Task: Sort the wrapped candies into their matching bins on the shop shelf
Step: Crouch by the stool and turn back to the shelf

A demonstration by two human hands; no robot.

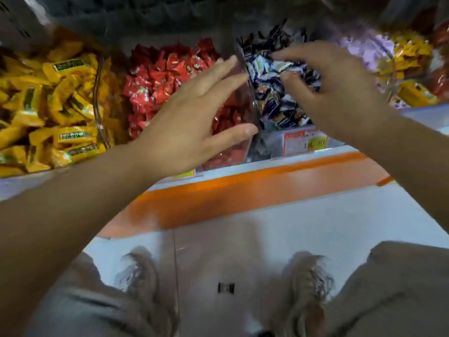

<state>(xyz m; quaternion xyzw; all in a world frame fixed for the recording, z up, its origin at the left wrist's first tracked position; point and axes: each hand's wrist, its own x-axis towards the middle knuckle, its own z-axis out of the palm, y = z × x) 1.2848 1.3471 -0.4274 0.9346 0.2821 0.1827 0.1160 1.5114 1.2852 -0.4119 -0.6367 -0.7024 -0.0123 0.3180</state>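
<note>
Clear plastic bins line the shelf. One bin holds yellow wrapped candies (60,93), the one beside it red wrapped candies (160,79), then dark blue and white wrapped candies (279,103). My left hand (192,117) is spread flat over the red bin, its fingertips against the clear divider (250,93) between the red and dark bins. My right hand (340,93) hovers over the dark candy bin with its fingers bent down into the pile; the blur hides whether they hold a candy.
Further right are bins of pale purple candies (364,49) and mixed yellow and red ones (413,69). A price label (306,142) sits on the dark bin's front. An orange strip (243,190) runs along the shelf edge. My shoes (306,283) stand on the white floor below.
</note>
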